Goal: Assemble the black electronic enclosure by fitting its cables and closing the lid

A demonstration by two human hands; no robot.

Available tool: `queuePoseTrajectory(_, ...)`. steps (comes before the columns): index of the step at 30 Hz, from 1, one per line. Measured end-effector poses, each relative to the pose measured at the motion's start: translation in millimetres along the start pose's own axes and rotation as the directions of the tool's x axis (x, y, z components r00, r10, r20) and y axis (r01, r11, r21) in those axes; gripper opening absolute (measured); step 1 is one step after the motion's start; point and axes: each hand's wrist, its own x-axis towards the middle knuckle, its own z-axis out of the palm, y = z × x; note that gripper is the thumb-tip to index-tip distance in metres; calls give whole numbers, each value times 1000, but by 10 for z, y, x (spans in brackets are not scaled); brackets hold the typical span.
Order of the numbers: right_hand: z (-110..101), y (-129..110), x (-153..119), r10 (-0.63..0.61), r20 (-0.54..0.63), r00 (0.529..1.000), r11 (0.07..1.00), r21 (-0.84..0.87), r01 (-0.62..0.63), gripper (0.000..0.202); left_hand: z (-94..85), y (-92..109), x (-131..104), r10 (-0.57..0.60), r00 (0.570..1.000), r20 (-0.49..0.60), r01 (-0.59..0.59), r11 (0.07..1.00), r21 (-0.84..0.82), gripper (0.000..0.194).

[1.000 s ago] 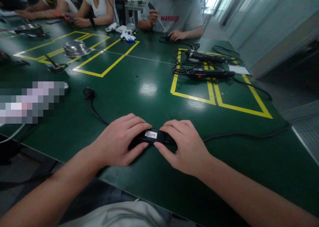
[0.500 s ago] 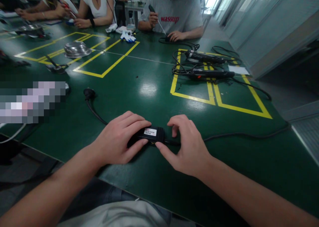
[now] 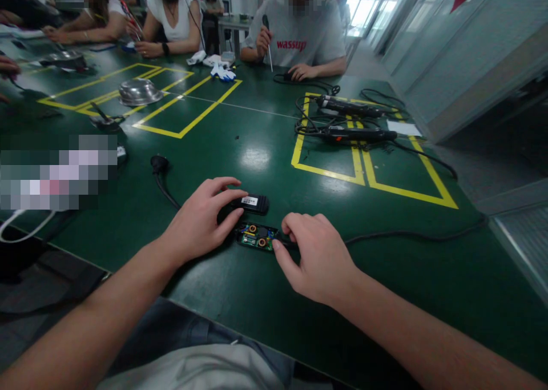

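My left hand grips the left end of a black plastic cover with a white printed label, its fingers on top and the thumb along the near side. Just below the cover lies the open lower housing, showing a green circuit board with copper-coloured ring coils. My right hand has its thumb and curled forefinger closed around the housing's right end, where a black cable comes out. A black power plug on a cord lies to the left.
Two black corded electric screwdrivers lie in yellow-taped boxes at the right. A metal bowl and white-and-blue gloves are farther back. Across the green table, a person holds a screwdriver. Others sit at the far left.
The labelled cover has come off the housing and moved away from me with my left hand, exposing the circuit board. My right hand has shifted slightly and closed on the housing's end.
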Motion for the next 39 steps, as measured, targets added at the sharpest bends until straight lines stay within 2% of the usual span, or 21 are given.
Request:
queuePoseTrajectory(2, -2, -41, -23, -5, 11, 1000, 998, -57, 5, 11, -35, 68, -55, 55, 998, 12, -55, 998, 23, 24)
queuePoseTrajectory(5, 12, -73, -50, -34, 1, 999, 994, -101, 34, 9, -46, 140, -105, 131, 981, 144, -139, 989, 51, 22)
queuePoseTrajectory(7, 27, -63, -57, -32, 0, 999, 997, -75, 32, 7, -28, 160, -108, 141, 971, 193, -158, 984, 77, 17)
queuePoseTrajectory(11, 51, -4, -50, -10, -8, 1000, 1000, 12, 10, 7, 3, 166, -97, 126, 970, 206, -147, 985, 92, 12)
queuePoseTrajectory(17, 7, 19, -33, -12, -87, 996, 994, 108, 21, 10, -24, 136, -124, 160, 979, 124, -158, 987, -29, 19)
queuePoseTrajectory(20, -10, 27, -26, -3, -114, 993, 987, 158, 21, 17, -21, 118, -129, 135, 986, 97, -130, 990, -62, 21)
queuePoseTrajectory(29, 91, 97, -12, 2, -129, 992, 991, 130, 15, 14, 0, 96, -118, 74, 985, 155, -75, 997, 1, 18)
queuePoseTrajectory(32, 86, 109, 11, -36, -154, 987, 994, 96, 52, 13, -14, 99, -104, 98, 990, 103, -104, 993, 53, 18)
queuePoseTrajectory(35, 85, 112, 28, -58, -161, 985, 995, 66, 70, 14, 7, 81, -77, 111, 994, 23, -113, 990, 84, 30)
queuePoseTrajectory(37, 94, 114, 33, -51, -166, 985, 995, 72, 63, 14, 46, 50, -44, 65, 998, -10, -64, 995, 77, 37)
queuePoseTrajectory(39, 106, 116, 33, -40, -166, 985, 995, 81, 54, 13, 89, 10, 2, -15, 1000, 5, 15, 999, 52, 41)
